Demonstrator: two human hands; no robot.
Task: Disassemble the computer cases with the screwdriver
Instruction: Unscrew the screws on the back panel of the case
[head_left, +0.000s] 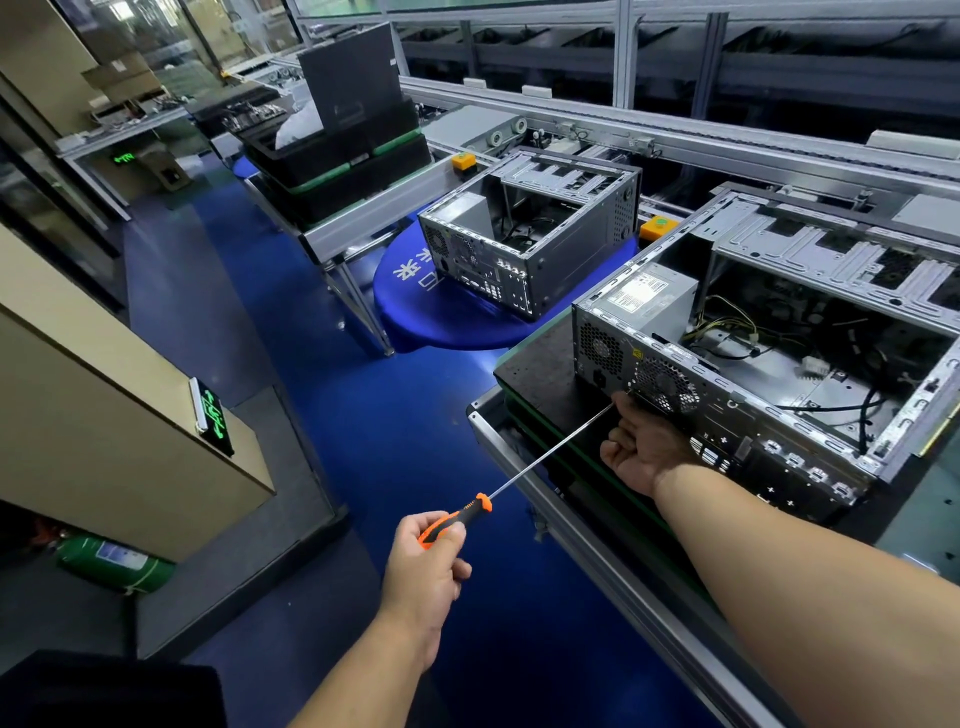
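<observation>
The left hand (434, 551) grips the screwdriver (524, 470), whose long shaft runs up and right to the near computer case (753, 364) on the table (535, 364), where the nearer right hand (647, 449), apparently loosely curled, steadies its tip.

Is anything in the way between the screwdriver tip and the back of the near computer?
Nothing visible blocks it. The left hand grips the screwdriver, and its thin shaft runs freely up to the back panel of the near computer case. The right hand is beside the tip against the panel, fingers curled, not across the path.
</observation>
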